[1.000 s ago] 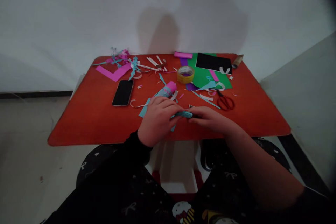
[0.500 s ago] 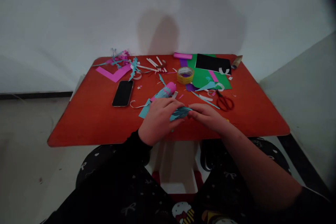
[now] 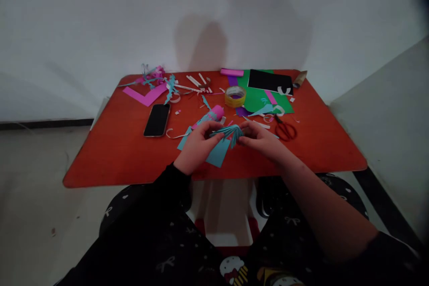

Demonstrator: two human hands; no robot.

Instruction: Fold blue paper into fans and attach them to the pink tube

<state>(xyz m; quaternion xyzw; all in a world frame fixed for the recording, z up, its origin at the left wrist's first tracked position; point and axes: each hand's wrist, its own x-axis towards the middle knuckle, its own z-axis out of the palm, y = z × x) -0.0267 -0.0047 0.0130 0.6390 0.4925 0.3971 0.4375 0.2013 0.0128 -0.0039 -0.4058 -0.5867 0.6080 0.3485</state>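
Note:
Both of my hands hold a pleated light-blue paper (image 3: 224, 140) above the near middle of the red table (image 3: 110, 152). My left hand (image 3: 196, 148) pinches its left side, where a flat unfolded flap hangs down. My right hand (image 3: 263, 140) pinches the folded end, and the pleats fan out between the two hands. Just behind them lies a pink and blue paper roll (image 3: 212, 116).
A black phone (image 3: 157, 119) lies left of my hands. Red scissors (image 3: 284, 128) lie to the right, a tape roll (image 3: 235, 95) behind. Green paper (image 3: 258, 98) and black paper (image 3: 270, 82) sit at the back right, pink and blue scraps (image 3: 152, 82) at the back left.
The folded blue paper was pressed flat between my hands; now it is lifted a little and its pleats have spread into a fan, with a flap hanging down.

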